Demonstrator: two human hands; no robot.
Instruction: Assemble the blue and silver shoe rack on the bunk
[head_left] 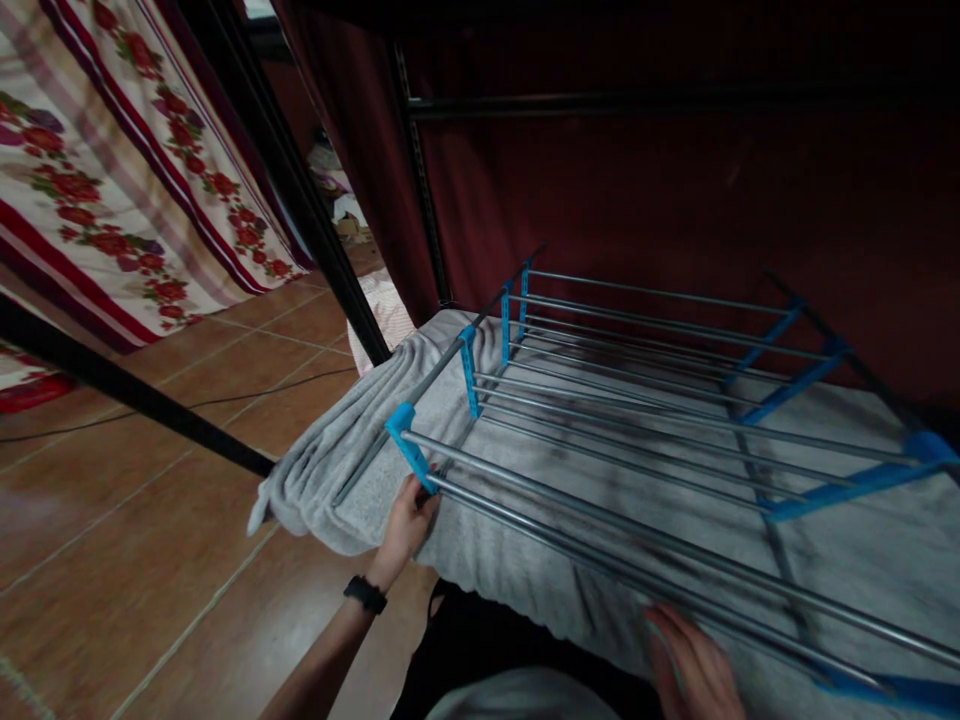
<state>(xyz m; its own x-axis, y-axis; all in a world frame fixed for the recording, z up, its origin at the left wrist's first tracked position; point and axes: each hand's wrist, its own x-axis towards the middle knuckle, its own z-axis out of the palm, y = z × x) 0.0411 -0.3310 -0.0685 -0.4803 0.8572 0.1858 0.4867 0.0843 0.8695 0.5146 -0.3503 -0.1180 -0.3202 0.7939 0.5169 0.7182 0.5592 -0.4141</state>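
Note:
A shoe rack [600, 408] of grey metal tubes and blue plastic joints lies across a grey blanket [525, 575]. My left hand [409, 518], with a black band on the wrist, has its fingers closed around the lower end of the blue corner joint [411, 450] at the rack's near left. Part of those fingers is hidden behind the joint. By the blanket's front edge, my right hand [691, 662] is just below the rack's nearest tubes, slightly blurred. Its fingers are stretched out side by side, and I see nothing held in them.
Black metal posts [300, 190] and a bar frame the bed. Dark red cloth [600, 190] hangs behind the rack. A floral curtain [112, 190] hangs at the left over the brown tiled floor [180, 540], where a thin cable [247, 398] runs. Folded blanket layers bunch at the bed's left end.

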